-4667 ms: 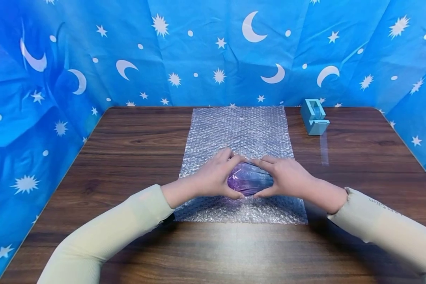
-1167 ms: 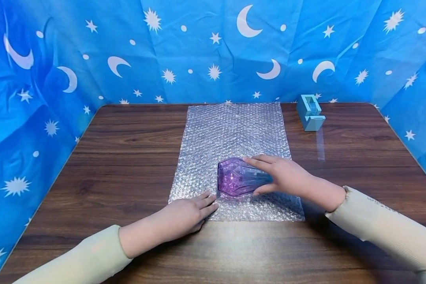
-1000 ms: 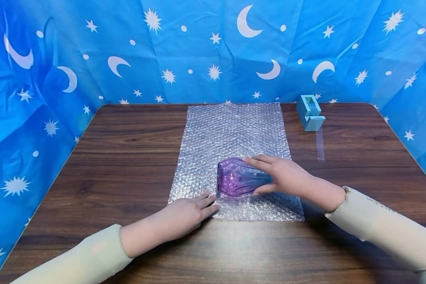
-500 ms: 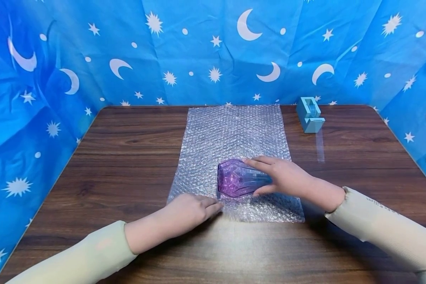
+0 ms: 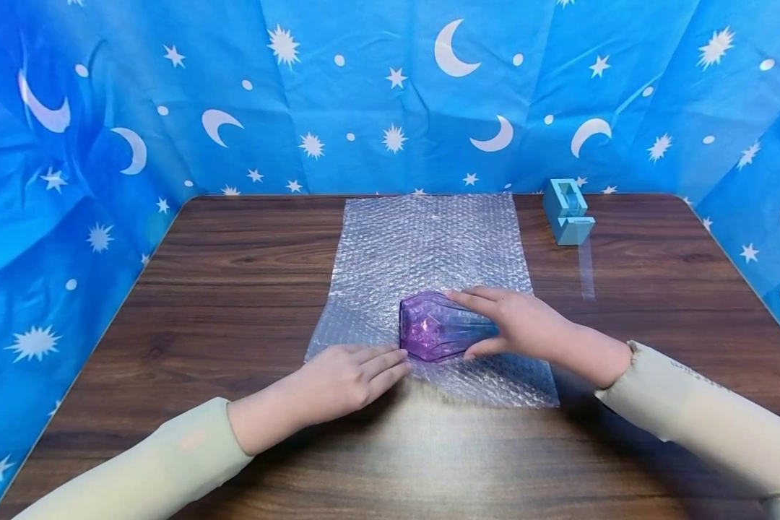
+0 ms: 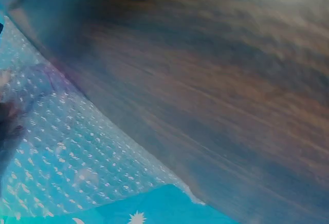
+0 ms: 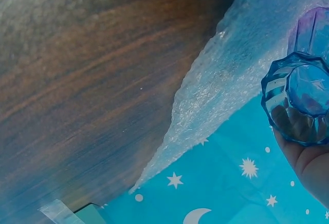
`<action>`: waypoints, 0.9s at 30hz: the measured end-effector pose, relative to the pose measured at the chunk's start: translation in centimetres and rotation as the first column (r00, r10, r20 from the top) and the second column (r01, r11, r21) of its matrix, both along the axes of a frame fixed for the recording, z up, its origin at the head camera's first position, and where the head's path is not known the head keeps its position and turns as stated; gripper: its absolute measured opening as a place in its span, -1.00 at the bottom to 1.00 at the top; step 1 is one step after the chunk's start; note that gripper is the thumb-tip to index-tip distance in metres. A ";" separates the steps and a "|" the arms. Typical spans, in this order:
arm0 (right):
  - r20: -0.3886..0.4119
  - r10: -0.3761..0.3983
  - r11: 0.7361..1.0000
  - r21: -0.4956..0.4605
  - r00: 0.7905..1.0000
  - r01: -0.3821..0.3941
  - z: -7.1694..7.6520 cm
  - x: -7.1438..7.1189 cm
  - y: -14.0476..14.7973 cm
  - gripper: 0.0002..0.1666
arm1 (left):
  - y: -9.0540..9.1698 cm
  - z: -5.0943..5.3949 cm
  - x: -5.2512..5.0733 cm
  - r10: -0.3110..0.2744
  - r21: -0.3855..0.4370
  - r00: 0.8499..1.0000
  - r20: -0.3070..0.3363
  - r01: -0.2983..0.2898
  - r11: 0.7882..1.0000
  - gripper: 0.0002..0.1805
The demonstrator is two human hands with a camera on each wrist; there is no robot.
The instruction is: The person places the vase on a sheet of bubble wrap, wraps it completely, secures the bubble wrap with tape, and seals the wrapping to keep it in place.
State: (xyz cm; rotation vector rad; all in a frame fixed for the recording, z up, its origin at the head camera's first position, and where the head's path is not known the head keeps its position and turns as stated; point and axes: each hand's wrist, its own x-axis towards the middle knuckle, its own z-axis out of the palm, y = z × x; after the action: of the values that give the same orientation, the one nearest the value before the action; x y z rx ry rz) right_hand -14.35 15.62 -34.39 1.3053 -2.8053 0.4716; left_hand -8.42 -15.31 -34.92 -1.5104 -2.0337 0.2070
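Observation:
A faceted glass vase (image 5: 425, 326), purple at its base and blue toward its mouth, lies on its side on a sheet of bubble wrap (image 5: 429, 238). My right hand (image 5: 536, 325) grips the vase's mouth end, thumb on the near side and fingers on the far side. The right wrist view looks at the vase's blue scalloped rim (image 7: 275, 88). My left hand (image 5: 347, 379) holds the wrap's near edge beside the base, slightly raised, fingers on top; its thumb is hidden. From the left wrist, the lifted bubble wrap (image 6: 77, 147) shows, but the left fingers are not clear.
A light-blue tape dispenser (image 5: 567, 213) stands at the back right of the wooden table (image 5: 234, 289). A strip of clear tape (image 5: 586, 271) hangs from it toward the near side. A blue cloth (image 5: 364, 94) with moons and stars surrounds the table's back and sides.
Earlier both hands held the vase. The left hand left it for the wrap's near left part, then moved slightly right and lifted the near edge. The right hand stays on the vase.

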 end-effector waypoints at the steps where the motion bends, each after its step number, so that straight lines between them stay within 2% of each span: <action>1: 0.000 0.000 1.000 0.001 1.000 0.000 0.0 0.0 0.0 0.01 | -0.1 -0.1 -0.1 -0.011 0.013 1.000 -0.011 0.011 1.000 -0.66; 5: 0.036 -0.023 1.000 0.008 0.999 0.023 0.2 0.0 -0.1 0.04 | -0.2 -0.2 -0.5 -0.057 0.089 0.998 -0.022 0.059 0.994 -0.70; 8: 0.062 -0.037 0.999 0.014 0.997 0.036 0.4 0.0 -0.1 0.06 | -0.2 -0.4 -0.9 -0.078 0.157 0.997 -0.002 0.078 0.985 -0.71; 10: 0.060 -0.034 0.999 0.013 0.998 0.033 0.4 0.0 -0.2 0.05 | -0.1 -0.4 -1.0 -0.073 0.194 0.997 0.016 0.069 0.979 -0.72; 14: 0.048 -0.024 1.000 0.012 0.999 0.023 0.6 -0.1 -0.3 0.01 | 0.5 -0.4 -1.2 -0.025 0.236 0.999 0.035 0.016 0.972 -0.75; 20: 0.042 -0.018 0.999 0.031 0.999 0.017 0.8 -0.2 -0.5 -0.01 | 1.4 -0.4 -1.6 0.013 0.230 0.999 0.039 -0.022 0.973 -0.84; 27: 0.043 -0.027 0.998 0.056 0.999 0.024 0.7 -0.1 -0.5 0.00 | 1.9 -0.8 -1.5 0.016 0.135 1.000 -0.010 -0.015 0.991 -0.75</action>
State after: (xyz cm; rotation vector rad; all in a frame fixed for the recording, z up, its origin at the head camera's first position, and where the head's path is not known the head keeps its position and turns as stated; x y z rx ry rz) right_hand -14.46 15.07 -33.67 1.2831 -2.8877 0.4296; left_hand -9.93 -13.42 -35.73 -1.4078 -2.0089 0.0823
